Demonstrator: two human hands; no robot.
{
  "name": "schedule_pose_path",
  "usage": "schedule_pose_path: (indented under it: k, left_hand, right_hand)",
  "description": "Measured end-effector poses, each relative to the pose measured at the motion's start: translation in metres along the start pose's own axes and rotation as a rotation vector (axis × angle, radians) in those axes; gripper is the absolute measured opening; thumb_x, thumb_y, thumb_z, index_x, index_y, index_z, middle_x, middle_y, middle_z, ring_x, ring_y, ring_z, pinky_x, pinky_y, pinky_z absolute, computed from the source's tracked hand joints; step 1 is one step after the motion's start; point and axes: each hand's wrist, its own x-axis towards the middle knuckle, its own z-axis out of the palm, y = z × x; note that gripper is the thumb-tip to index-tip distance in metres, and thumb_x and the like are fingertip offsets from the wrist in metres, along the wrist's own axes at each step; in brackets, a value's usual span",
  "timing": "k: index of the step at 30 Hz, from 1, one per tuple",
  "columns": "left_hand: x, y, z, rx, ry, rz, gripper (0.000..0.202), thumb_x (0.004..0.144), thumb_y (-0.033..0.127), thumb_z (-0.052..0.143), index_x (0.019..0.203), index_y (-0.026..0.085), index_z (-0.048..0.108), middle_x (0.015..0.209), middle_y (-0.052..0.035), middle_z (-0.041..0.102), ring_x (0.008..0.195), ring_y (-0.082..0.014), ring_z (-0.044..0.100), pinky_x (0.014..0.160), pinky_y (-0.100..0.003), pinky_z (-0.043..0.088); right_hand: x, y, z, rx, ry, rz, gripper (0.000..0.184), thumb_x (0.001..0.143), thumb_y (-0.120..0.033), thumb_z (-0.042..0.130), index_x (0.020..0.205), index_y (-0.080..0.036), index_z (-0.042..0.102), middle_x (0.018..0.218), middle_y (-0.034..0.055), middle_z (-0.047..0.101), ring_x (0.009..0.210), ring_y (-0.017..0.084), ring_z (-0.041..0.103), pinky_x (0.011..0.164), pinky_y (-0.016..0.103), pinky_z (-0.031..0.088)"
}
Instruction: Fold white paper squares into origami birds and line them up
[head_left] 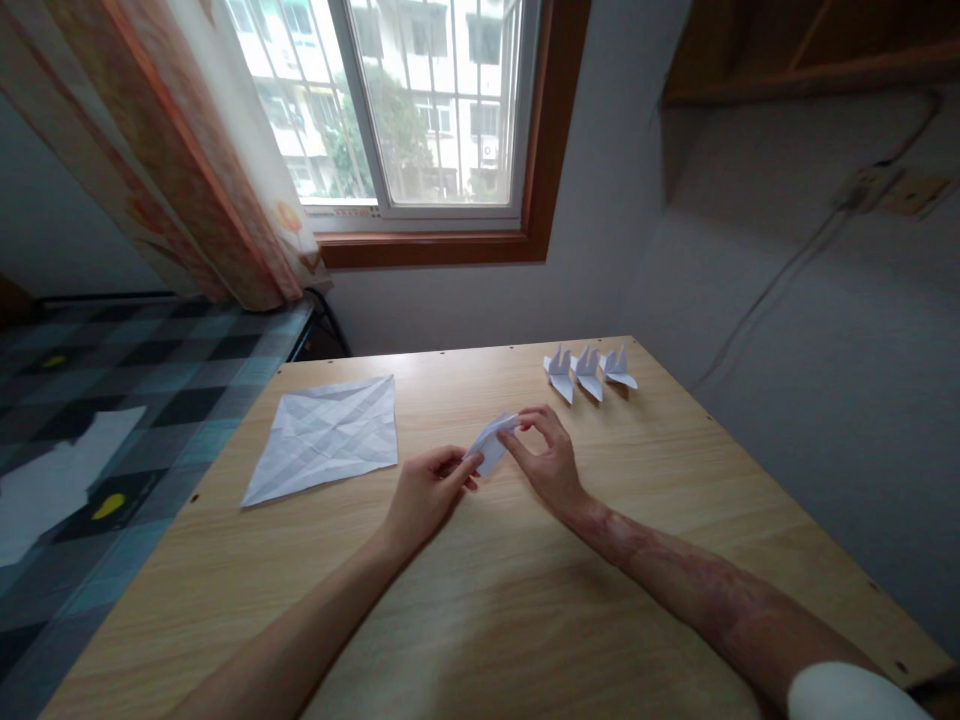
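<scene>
A small folded piece of white paper (491, 450) is held between my two hands, above the middle of the table. My left hand (433, 487) pinches its lower left end between thumb and fingers. At the upper right end, the thumb and index finger of my right hand (550, 462) close on its edge. Several layers show along the top of the fold. My fingers hide part of the paper, so its full shape is not visible.
Three white folded paper cranes (587, 375) stand in a row at the table's (637, 600) back right. A creased square sheet (330, 435) lies flat at the left. Beyond the left edge is a checked bed (187, 345) with loose white paper (67, 480). A wall borders the right side.
</scene>
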Motion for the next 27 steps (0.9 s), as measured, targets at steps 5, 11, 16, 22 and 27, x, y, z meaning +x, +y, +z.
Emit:
schedule_pose_path:
  k: [5, 11, 16, 22, 27]
  left_hand:
    - [0.002, -0.002, -0.001, -0.054, -0.001, -0.034, 0.043, 0.096, 0.06, 0.077, 0.092, 0.017, 0.083, 0.083, -0.0072, 0.083, 0.071, -0.0215, 0.077, 0.069, -0.029, 0.058]
    - [0.008, -0.007, -0.003, -0.13, 0.024, -0.017, 0.045, 0.097, 0.06, 0.076, 0.104, 0.017, 0.084, 0.099, -0.009, 0.085, 0.076, -0.0216, 0.079, 0.072, -0.03, 0.059]
    - [0.009, -0.008, -0.003, -0.138, 0.018, 0.012, 0.044, 0.095, 0.059, 0.078, 0.109, 0.017, 0.084, 0.101, -0.0091, 0.085, 0.08, -0.024, 0.08, 0.075, -0.031, 0.06]
    - [0.007, -0.007, -0.004, -0.14, -0.004, 0.004, 0.042, 0.092, 0.057, 0.081, 0.107, 0.017, 0.082, 0.091, -0.0071, 0.083, 0.077, -0.0228, 0.079, 0.073, -0.03, 0.059]
    - [0.004, 0.002, -0.005, -0.097, 0.009, 0.032, 0.041, 0.094, 0.059, 0.079, 0.104, 0.019, 0.078, 0.083, -0.0033, 0.079, 0.075, -0.0207, 0.076, 0.072, -0.029, 0.058]
  right_hand:
    - [0.0, -0.003, -0.002, -0.051, 0.043, -0.072, 0.006, 0.098, -0.025, 0.082, 0.096, -0.028, 0.078, 0.102, 0.0046, 0.073, 0.101, 0.026, 0.069, 0.094, 0.043, 0.055]
    - [-0.004, -0.019, -0.006, 0.027, -0.173, -0.316, 0.011, 0.1, -0.017, 0.075, 0.101, -0.028, 0.072, 0.101, 0.003, 0.082, 0.097, 0.024, 0.075, 0.107, 0.05, 0.053]
    - [-0.006, -0.022, -0.005, 0.079, -0.301, -0.351, 0.011, 0.102, -0.017, 0.071, 0.102, -0.028, 0.068, 0.097, 0.0013, 0.083, 0.091, 0.021, 0.078, 0.113, 0.05, 0.052]
    - [-0.008, -0.017, -0.004, 0.084, -0.291, -0.301, 0.006, 0.105, -0.021, 0.068, 0.103, -0.027, 0.069, 0.098, 0.0027, 0.082, 0.095, 0.023, 0.077, 0.111, 0.048, 0.054]
    - [-0.005, -0.005, -0.002, 0.031, -0.094, -0.047, 0.006, 0.106, -0.032, 0.069, 0.103, -0.027, 0.068, 0.101, 0.0055, 0.074, 0.101, 0.026, 0.07, 0.096, 0.044, 0.058]
